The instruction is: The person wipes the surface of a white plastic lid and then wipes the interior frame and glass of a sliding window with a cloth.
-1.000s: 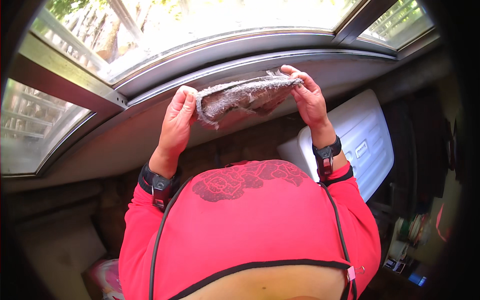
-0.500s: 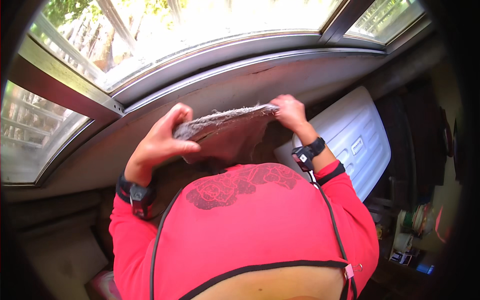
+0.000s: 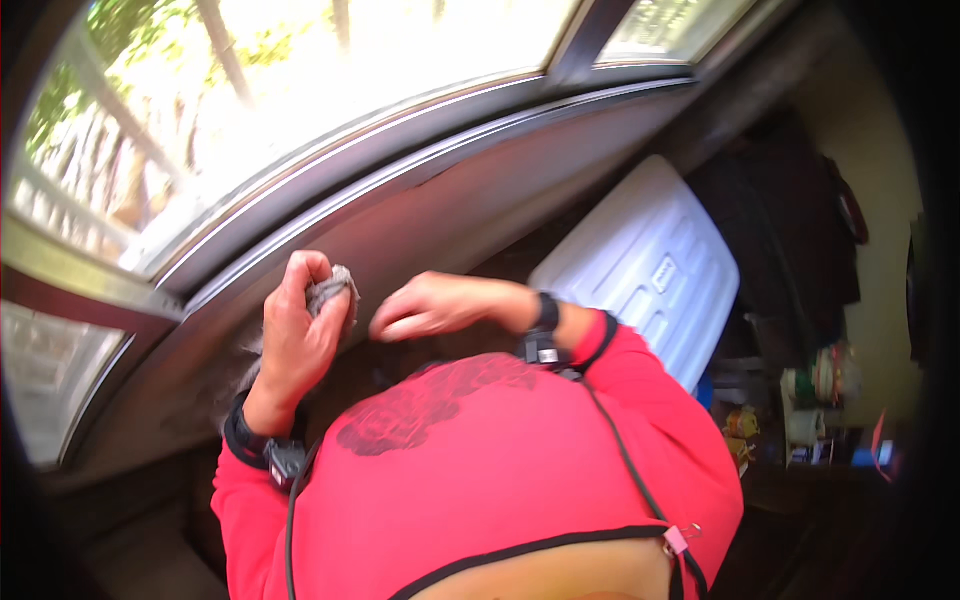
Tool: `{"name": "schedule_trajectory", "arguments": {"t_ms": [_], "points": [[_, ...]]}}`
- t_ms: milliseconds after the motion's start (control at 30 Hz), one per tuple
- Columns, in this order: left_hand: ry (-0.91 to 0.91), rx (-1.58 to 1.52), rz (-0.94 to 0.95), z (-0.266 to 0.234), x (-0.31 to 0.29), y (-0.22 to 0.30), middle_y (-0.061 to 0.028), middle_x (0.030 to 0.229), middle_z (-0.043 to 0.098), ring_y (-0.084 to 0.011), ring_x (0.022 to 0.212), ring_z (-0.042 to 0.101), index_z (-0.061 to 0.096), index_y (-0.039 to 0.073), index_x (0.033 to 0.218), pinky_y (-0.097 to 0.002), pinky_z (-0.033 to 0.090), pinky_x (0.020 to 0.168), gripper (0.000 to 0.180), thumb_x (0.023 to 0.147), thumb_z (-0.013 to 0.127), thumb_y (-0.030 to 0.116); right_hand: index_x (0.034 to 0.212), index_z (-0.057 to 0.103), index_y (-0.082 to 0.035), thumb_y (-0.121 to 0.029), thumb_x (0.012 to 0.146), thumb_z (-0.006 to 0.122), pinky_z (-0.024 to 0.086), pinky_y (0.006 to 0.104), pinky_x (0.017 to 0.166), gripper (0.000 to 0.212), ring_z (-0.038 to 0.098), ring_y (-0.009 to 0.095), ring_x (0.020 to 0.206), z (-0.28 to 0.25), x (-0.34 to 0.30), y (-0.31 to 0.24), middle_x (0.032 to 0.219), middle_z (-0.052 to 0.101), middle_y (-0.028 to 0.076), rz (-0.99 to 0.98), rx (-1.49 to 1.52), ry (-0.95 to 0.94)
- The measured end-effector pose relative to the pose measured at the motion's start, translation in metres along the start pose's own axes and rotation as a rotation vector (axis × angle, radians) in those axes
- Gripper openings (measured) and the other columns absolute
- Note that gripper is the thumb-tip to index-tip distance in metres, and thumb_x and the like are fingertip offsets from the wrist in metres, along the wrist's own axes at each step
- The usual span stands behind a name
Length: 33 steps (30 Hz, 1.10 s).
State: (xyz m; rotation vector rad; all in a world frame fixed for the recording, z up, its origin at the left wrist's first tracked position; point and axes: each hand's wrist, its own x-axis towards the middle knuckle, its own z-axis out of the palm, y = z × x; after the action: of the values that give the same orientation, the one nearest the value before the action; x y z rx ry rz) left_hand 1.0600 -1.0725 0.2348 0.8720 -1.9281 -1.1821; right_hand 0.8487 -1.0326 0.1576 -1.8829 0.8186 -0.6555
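My left hand (image 3: 300, 325) is closed round a bunched grey cloth (image 3: 335, 290), a rag with a rough surface. A lump of it sticks out between thumb and fingers, and a blurred part shows behind the wrist. Just right of it, a short gap away, my right hand (image 3: 430, 305) points toward the cloth. Its fingers are loosely bent with nothing visible in them. Both hands are in front of my chest, below the window sill (image 3: 440, 185).
A window with a metal frame (image 3: 390, 125) runs across the far side. To the right stands a large pale box-like thing with a ribbed surface (image 3: 640, 260). Dark cloth (image 3: 780, 220) hangs beyond it, and small items (image 3: 825, 390) sit on a shelf at the far right.
The cloth was stretched between both hands; now it is gathered in my left hand. My right hand has let go and come left and down. The view has shifted to the right.
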Motion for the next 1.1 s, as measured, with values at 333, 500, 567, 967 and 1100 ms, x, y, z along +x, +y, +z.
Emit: {"name": "schedule_trajectory", "arguments": {"t_ms": [333, 500, 567, 967, 1100], "points": [[-0.339, 0.236, 0.462, 0.054, 0.029, -0.001, -0.0129, 0.099, 0.050, -0.0303, 0.074, 0.058, 0.054, 0.006, 0.091, -0.0362, 0.050, 0.062, 0.032, 0.065, 0.061, -0.012, 0.122, 0.049, -0.001, -0.011, 0.092, 0.051, 0.043, 0.0284, 0.091, 0.032, 0.053, 0.012, 0.103, -0.024, -0.012, 0.011, 0.117, 0.055, 0.004, -0.050, 0.805, 0.661], [0.178, 0.294, 0.524, 0.072, 0.029, -0.061, -0.0171, 0.100, 0.050, -0.0286, 0.075, 0.056, 0.048, 0.005, 0.094, -0.0342, 0.048, 0.062, 0.042, 0.061, 0.073, 0.001, 0.131, 0.039, -0.003, -0.009, 0.089, 0.055, 0.039, 0.0320, 0.098, 0.045, 0.050, 0.016, 0.111, -0.028, -0.035, -0.005, 0.122, 0.052, 0.006, 0.008, 1.040, 0.671], [0.167, 0.396, 0.151, 0.081, 0.011, -0.085, -0.0136, 0.085, 0.054, -0.0307, 0.067, 0.054, 0.048, 0.004, 0.088, -0.0359, 0.045, 0.059, 0.032, 0.071, 0.070, 0.019, 0.126, 0.044, -0.005, -0.015, 0.087, 0.057, 0.038, 0.0361, 0.098, 0.042, 0.050, 0.022, 0.112, -0.027, -0.040, -0.007, 0.119, 0.053, 0.008, -0.092, 0.615, 0.492], [0.258, -0.672, -0.395, 0.158, -0.032, -0.179, -0.0070, 0.100, 0.060, -0.0187, 0.088, 0.058, 0.057, 0.003, 0.102, -0.0326, 0.047, 0.079, 0.019, 0.089, 0.055, 0.017, 0.113, 0.054, -0.004, -0.027, 0.085, 0.058, 0.037, 0.0428, 0.090, 0.036, 0.050, 0.032, 0.103, -0.026, -0.059, 0.081, 0.111, 0.055, 0.013, 0.251, -0.217, 0.051], [0.677, -0.415, -0.173, 0.118, -0.047, -0.155, -0.0059, 0.101, 0.058, -0.0192, 0.094, 0.054, 0.056, -0.003, 0.107, -0.0325, 0.043, 0.085, 0.023, 0.090, 0.052, 0.013, 0.108, 0.057, -0.004, -0.030, 0.084, 0.057, 0.037, 0.0445, 0.087, 0.036, 0.050, 0.034, 0.099, -0.069, -0.091, 0.080, 0.109, 0.055, 0.014, 0.243, -0.634, 0.477]]}}
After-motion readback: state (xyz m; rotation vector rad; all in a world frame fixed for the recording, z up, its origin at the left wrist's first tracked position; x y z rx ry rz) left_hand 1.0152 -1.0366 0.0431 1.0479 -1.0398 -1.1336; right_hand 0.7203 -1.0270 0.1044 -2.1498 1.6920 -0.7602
